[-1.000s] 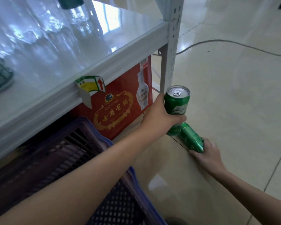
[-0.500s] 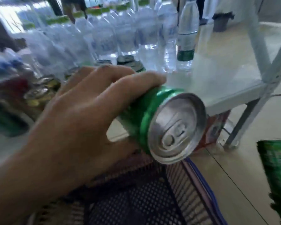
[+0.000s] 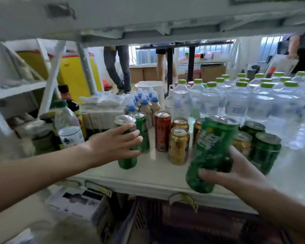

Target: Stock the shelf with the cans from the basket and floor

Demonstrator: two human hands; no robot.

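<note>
so both hands were loaded, one can each. left hand [image 3: 113,147] had its grip wrapped round a green can [image 3: 127,143], fingers clamped across the front, can upright with its base at or just above the shelf [image 3: 157,175] at about 9 o'clock of the can cluster; couldn't tell if it had touched down. it sat just beside another green can [image 3: 143,132], likely to extend that row rather than start a new one.

right hand [image 3: 236,175] had its grip shut from below and behind on a second green can [image 3: 213,154], tilted, top leaning toward 1 o'clock, bottom hanging out past the shelf's front edge. read that as carry posture, waiting for a slot.

standing stock: red can [image 3: 162,131] at 12 o'clock of the gap, gold cans [image 3: 179,145] centre, dark green cans [image 3: 264,150] at 3 o'clock, water bottles [image 3: 236,103] behind them toward 1 o'clock. free shelf was mostly the front strip at 6 o'clock.

basket [image 3: 183,224] was below the shelf edge, contents too dark and blurred to count.

risk, as a guess: tilted can could clip the gold ones going in; needs righting first.
</note>
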